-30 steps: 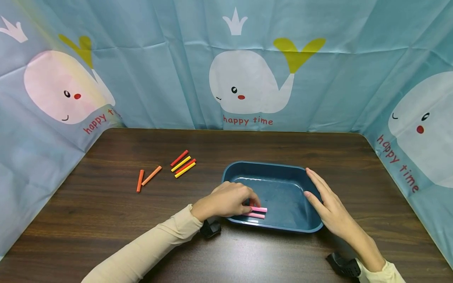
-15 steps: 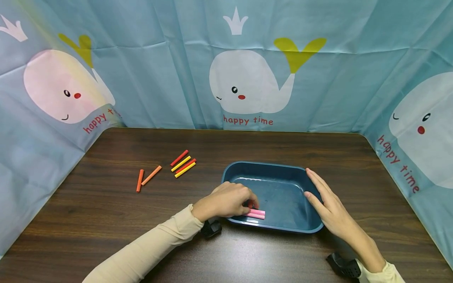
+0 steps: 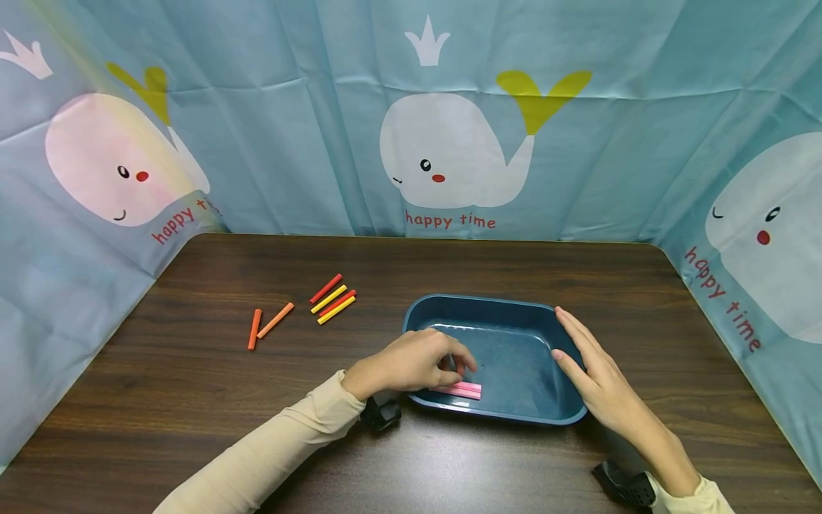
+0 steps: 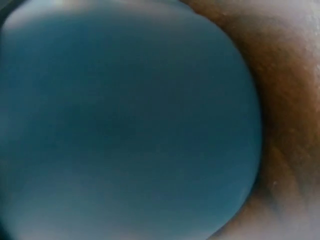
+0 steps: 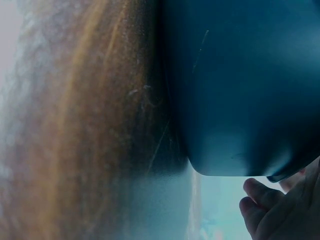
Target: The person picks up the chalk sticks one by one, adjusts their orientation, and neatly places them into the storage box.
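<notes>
Two pink sticks (image 3: 466, 390) lie side by side in the blue tray (image 3: 507, 417), near its front left. My left hand (image 3: 417, 360) hovers just over them, with loosely bent fingers and nothing visible between thumb and fingertips; it partly covers their left ends. At the tray's right end, my right hand (image 3: 604, 378) rests against the rim, its fingers fairly straight and the thumb reaching over the edge. The right wrist view shows the tray's outer wall (image 5: 250, 100) with several fingers beside it. Only the tray's blurred blue wall (image 4: 130, 120) fills the left wrist view.
Left of the tray, on the brown table (image 3: 193, 400), lie red and yellow sticks (image 3: 334, 305) in a slanted row. Farther left are two orange sticks (image 3: 275, 320). A blue whale-print curtain (image 3: 308, 157) surrounds the table's back and sides.
The pink sticks, slightly apart a second ago, now lie together. My left hand has loosened its fingers and lifted slightly off them. My right hand has stayed put.
</notes>
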Demonstrator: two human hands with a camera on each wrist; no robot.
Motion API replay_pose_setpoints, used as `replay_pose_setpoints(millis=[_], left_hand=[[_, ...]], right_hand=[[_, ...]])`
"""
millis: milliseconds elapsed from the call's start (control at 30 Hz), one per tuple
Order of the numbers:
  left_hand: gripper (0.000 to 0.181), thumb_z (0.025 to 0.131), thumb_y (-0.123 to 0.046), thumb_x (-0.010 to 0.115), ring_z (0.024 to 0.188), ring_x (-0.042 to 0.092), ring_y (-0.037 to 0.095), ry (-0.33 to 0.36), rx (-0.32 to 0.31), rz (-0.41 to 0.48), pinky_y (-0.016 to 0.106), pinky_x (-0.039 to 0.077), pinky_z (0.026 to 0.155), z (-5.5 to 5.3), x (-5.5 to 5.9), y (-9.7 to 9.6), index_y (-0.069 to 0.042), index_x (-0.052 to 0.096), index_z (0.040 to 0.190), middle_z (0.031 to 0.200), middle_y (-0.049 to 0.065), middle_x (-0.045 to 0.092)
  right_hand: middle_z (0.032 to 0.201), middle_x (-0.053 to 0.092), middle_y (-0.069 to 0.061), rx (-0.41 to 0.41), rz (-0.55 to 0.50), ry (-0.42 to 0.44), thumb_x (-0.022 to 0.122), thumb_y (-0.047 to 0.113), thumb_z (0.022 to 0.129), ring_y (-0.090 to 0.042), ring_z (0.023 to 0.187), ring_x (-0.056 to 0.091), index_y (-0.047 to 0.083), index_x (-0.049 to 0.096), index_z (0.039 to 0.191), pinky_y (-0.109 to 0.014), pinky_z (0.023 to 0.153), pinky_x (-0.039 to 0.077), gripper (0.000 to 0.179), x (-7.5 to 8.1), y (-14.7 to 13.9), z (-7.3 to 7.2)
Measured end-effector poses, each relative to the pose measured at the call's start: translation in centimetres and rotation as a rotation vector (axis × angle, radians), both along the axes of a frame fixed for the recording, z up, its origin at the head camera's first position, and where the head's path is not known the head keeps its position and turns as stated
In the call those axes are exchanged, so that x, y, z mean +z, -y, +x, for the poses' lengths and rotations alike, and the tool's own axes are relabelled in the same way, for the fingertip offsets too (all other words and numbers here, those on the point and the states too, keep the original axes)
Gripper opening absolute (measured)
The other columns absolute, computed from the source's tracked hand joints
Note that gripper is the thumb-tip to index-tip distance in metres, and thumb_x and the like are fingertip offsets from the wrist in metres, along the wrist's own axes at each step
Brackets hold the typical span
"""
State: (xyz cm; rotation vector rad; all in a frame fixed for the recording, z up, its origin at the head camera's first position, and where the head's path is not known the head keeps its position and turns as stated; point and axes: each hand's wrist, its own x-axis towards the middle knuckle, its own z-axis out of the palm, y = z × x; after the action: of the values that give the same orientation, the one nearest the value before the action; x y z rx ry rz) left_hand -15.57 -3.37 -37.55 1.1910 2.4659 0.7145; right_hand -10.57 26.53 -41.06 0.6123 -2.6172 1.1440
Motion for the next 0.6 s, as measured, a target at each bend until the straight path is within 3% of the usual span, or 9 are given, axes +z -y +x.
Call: replay_pose_setpoints(millis=[100, 233, 433, 600], left_hand=[[0.024, 0.091, -0.008, 0.069, 0.076, 0.056, 0.000, 0.063, -0.018, 0.094, 0.015, 0.045, 0.063, -0.2, 0.2, 0.2, -0.011, 0.073, 0.114, 0.093, -0.004, 0.072], [0.023, 0.092, -0.006, 0.067, 0.077, 0.057, 0.002, 0.093, -0.034, 0.171, 0.015, 0.048, 0.064, -0.4, 0.5, 0.7, -0.007, 0.072, 0.115, 0.095, 0.001, 0.072], [0.024, 0.093, -0.007, 0.067, 0.082, 0.061, 0.006, 0.028, -0.007, 0.200, 0.017, 0.052, 0.074, -0.4, 1.4, 1.6, -0.008, 0.071, 0.117, 0.108, 0.006, 0.072], [0.025, 0.092, -0.007, 0.068, 0.084, 0.062, 0.006, -0.032, 0.029, 0.222, 0.023, 0.055, 0.076, -0.4, 2.0, 2.7, -0.011, 0.072, 0.116, 0.108, 0.005, 0.072]], right_hand=[[0.160, 0.030, -0.018, 0.001, 0.001, 0.004, 0.054, 0.006, 0.100, 0.014, 0.144, 0.016, 0.005, 0.028, 0.156, 0.001, 0.108, 0.012, 0.062, 0.0, 0.0, 0.0], [0.160, 0.029, -0.018, 0.004, 0.000, 0.012, 0.054, 0.006, 0.100, 0.013, 0.144, 0.016, 0.004, 0.027, 0.156, 0.001, 0.108, 0.012, 0.062, 0.0, 0.0, 0.1], [0.160, 0.030, -0.018, 0.004, -0.002, 0.006, 0.054, 0.005, 0.100, 0.013, 0.144, 0.016, 0.004, 0.028, 0.156, 0.001, 0.108, 0.012, 0.062, 0.0, -0.1, 0.1], [0.160, 0.029, -0.017, 0.005, -0.005, 0.004, 0.054, 0.005, 0.100, 0.012, 0.144, 0.016, 0.003, 0.028, 0.155, 0.001, 0.108, 0.013, 0.061, -0.1, 0.0, 0.0]])
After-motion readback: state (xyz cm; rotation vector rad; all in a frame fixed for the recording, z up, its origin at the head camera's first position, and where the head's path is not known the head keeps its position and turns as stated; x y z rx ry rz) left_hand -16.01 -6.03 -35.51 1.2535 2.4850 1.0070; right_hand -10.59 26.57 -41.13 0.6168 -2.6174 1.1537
